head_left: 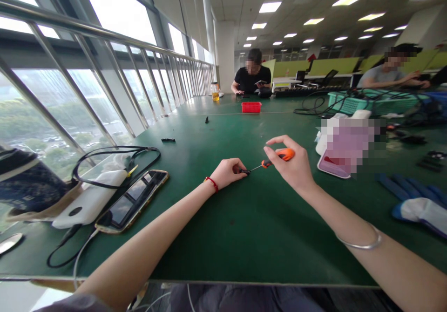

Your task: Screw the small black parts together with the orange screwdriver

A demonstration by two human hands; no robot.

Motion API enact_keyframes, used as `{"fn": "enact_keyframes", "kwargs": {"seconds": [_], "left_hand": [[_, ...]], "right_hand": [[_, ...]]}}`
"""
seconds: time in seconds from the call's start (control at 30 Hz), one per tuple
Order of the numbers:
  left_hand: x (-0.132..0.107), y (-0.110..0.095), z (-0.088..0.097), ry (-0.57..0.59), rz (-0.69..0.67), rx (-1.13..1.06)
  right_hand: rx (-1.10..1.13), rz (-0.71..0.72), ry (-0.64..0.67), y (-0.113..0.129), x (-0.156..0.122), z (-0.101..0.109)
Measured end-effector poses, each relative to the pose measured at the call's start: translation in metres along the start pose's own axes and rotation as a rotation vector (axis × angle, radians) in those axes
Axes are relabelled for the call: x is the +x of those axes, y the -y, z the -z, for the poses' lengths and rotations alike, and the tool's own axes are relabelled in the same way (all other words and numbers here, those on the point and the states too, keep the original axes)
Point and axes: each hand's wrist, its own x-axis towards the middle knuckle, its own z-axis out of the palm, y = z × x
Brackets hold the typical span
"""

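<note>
- Head cam, only view here: the left hand (228, 171) is pinching a small black part (245, 171) between thumb and fingers, down at the green tabletop (223, 228), roughly mid-table.
- Right hand (296, 165) has the screwdriver (267, 164) in it. Thumb and index are spread around the handle; can't tell how firmly the other fingers grip it.
- Progress: I'd call it mid-job, since the blade reaches right to the part. Nothing looks clearly finished, and I can't make out a screw or how much is left.
- Looks: the part is dark, stubby and mostly hidden by fingers. The screwdriver's orange and black with a thin metal shaft, tilted, handle end higher.
</note>
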Motion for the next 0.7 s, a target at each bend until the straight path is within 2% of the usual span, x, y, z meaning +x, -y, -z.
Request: {"fn": "enact_keyframes", "kwargs": {"seconds": [0.17,0.33,0.57,0.7], "left_hand": [[0.0,0.0,0.0,-0.044,0.012,0.034],[-0.001,-0.001,0.001,-0.076,0.002,0.1],[0.0,0.003,0.002,-0.143,-0.003,0.177],[0.0,0.005,0.003,-0.137,-0.009,0.184]], "right_hand": [[0.053,0.074,0.011,-0.003,0.001,-0.001],[-0.049,-0.028,0.013,-0.005,0.001,-0.002],[0.018,-0.005,0.104,-0.011,0.001,-0.007],[-0.007,-0.067,0.116,-0.013,0.001,-0.008]]}}
